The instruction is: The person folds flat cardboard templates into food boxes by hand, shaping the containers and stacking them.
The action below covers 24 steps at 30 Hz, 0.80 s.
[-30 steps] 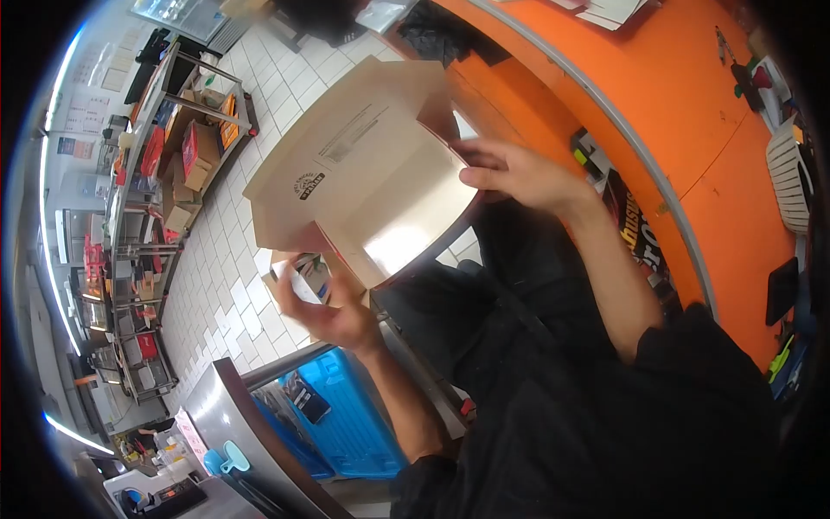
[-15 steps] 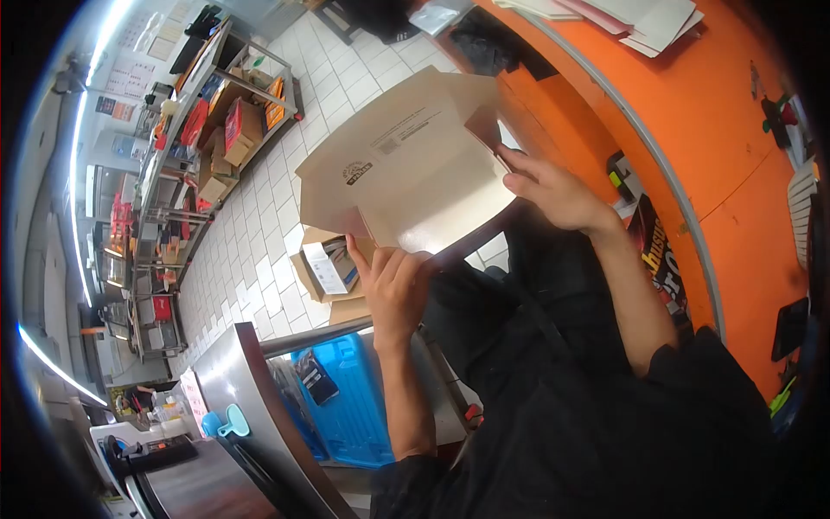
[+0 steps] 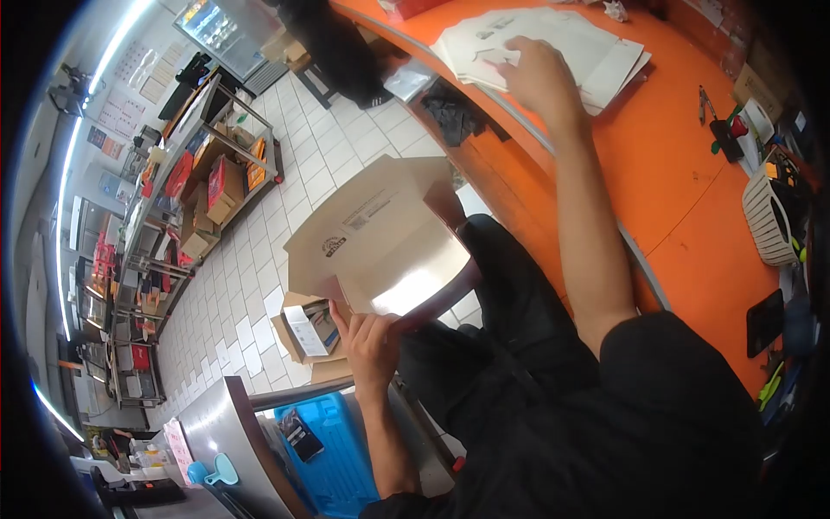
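Note:
A partly folded cardboard box (image 3: 380, 225), tan with a small printed logo and a shiny inner face, rests above my lap. My left hand (image 3: 370, 346) grips its lower left corner, with the index finger along the side flap. My right hand (image 3: 538, 73) is off the box, over a stack of flat pale cardboard sheets (image 3: 596, 56) on the orange table (image 3: 692, 208). Its fingers are spread and reach down onto the top sheet; nothing is seen held in them.
Below the box stands an open carton (image 3: 307, 333) on the tiled floor. A blue plastic bin (image 3: 337, 458) is at the lower left. Shelves (image 3: 207, 173) line the left. At right are a white basket (image 3: 765, 216) and a phone (image 3: 764, 323). Someone in dark trousers (image 3: 333, 52) stands ahead.
My right hand has let go of the box and moved up to the sheets on the table. My left hand, seen apart from the box at first, now grips its corner.

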Available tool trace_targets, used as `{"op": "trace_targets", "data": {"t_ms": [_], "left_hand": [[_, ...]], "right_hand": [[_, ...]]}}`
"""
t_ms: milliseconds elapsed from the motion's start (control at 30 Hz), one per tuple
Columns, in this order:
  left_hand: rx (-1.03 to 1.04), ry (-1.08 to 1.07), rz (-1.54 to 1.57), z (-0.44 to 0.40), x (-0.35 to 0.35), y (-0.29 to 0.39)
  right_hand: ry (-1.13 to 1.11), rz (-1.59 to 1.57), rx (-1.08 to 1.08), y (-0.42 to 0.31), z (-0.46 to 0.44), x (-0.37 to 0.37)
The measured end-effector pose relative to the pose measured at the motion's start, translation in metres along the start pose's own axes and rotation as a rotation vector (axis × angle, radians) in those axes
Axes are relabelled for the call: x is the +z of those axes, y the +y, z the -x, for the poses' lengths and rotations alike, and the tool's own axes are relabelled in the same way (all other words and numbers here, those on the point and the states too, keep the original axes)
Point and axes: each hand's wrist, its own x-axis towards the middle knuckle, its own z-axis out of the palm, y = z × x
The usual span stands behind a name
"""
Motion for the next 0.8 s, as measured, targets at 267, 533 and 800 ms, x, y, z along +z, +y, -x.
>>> {"op": "trace_targets", "data": {"t_ms": [267, 533, 800], "left_hand": [[-0.105, -0.15, 0.048, -0.015, -0.027, 0.015], [-0.211, 0.173, 0.366, -0.014, -0.064, 0.032], [-0.207, 0.33, 0.592, -0.019, -0.067, 0.034]], "right_hand": [[0.036, 0.178, 0.358, 0.035, -0.038, 0.027], [0.734, 0.123, 0.142, 0.029, -0.046, 0.007], [0.905, 0.109, 0.211, 0.044, -0.052, 0.005]]}}
